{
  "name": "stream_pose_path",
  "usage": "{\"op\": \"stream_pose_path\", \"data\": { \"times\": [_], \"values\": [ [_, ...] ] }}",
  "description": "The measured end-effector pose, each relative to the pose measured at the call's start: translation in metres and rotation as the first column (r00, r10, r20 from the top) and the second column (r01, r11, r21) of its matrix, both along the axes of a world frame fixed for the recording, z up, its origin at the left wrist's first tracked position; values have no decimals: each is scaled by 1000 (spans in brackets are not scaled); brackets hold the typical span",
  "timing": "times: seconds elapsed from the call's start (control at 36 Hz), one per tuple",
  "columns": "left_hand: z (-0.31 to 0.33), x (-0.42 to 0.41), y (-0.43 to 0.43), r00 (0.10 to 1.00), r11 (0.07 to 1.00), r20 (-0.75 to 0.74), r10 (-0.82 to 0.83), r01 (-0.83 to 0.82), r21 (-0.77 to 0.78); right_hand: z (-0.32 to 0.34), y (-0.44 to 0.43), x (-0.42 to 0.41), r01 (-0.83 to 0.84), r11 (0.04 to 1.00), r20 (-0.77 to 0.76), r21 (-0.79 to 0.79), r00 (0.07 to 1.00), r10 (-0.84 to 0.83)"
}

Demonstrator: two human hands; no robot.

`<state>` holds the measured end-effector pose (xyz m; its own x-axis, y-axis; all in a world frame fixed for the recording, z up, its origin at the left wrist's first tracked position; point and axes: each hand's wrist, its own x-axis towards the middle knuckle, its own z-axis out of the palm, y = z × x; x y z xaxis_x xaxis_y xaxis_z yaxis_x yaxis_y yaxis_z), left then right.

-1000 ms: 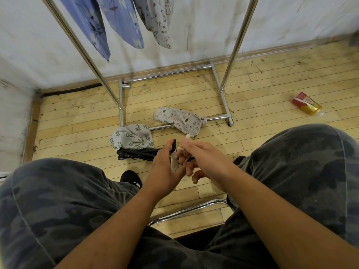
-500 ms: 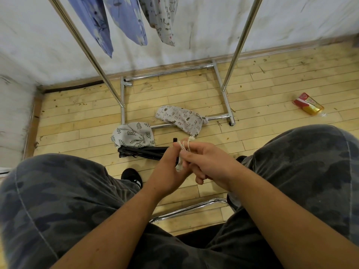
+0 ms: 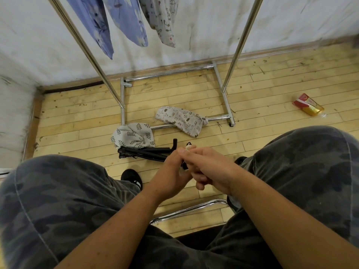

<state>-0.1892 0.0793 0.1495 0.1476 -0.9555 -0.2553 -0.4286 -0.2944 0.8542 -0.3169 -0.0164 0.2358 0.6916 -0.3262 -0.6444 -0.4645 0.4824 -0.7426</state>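
Observation:
My left hand (image 3: pixel 171 171) and my right hand (image 3: pixel 209 169) meet between my knees, fingers curled round one small bundle. A whitish cord (image 3: pixel 188 147) sticks out above the fingertips, and a small black item (image 3: pixel 184 165) shows between the palms. Most of what I hold is hidden by my fingers. On the floor just beyond the hands lies a folded black tripod-like object (image 3: pixel 143 152).
A chrome clothes rack (image 3: pixel 122 105) stands against the wall with cloth bags (image 3: pixel 124 22) hanging from it. A leaf-print pouch (image 3: pixel 134 134) and an animal-print pouch (image 3: pixel 180 119) lie on the wooden floor. A red and yellow packet (image 3: pixel 308 104) lies at right. A chrome chair bar (image 3: pixel 186 210) curves below my wrists.
My hands have closed tighter together; the cord loop seen between the fingers earlier is now mostly tucked inside the grip, with only a short end showing on top.

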Motion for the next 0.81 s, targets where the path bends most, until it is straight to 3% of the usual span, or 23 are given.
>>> {"op": "stream_pose_path", "data": {
  "times": [0.19, 0.47, 0.56, 0.61, 0.69, 0.81],
  "values": [
    [5, -2, -1, 999, 999, -23, -41, 41, 8, 6, 2, 2, -86, 994, 2, -65, 996, 86],
    [16, -5, -2, 996, 993, -6, -92, 92, -71, 10, 1, -1, -147, 988, 29, -40, 989, 148],
    [20, -5, -3, 998, 991, 46, -53, 58, -120, 13, -2, 1, -182, 970, -30, -160, 983, 179],
    [26, -2, -6, 999, 991, -2, -45, 45, -125, 17, -7, 3, -214, 938, -75, -271, 977, 201],
    [45, 7, -11, 987, 996, -149, -59, 49, -70, 28, -18, 5, -231, 877, -117, -422, 973, 201],
    [65, 23, -19, 989, 1000, -146, 3, 1, 27, 47, -33, 11, -212, 854, -119, -475, 977, 177]
  ]
}}
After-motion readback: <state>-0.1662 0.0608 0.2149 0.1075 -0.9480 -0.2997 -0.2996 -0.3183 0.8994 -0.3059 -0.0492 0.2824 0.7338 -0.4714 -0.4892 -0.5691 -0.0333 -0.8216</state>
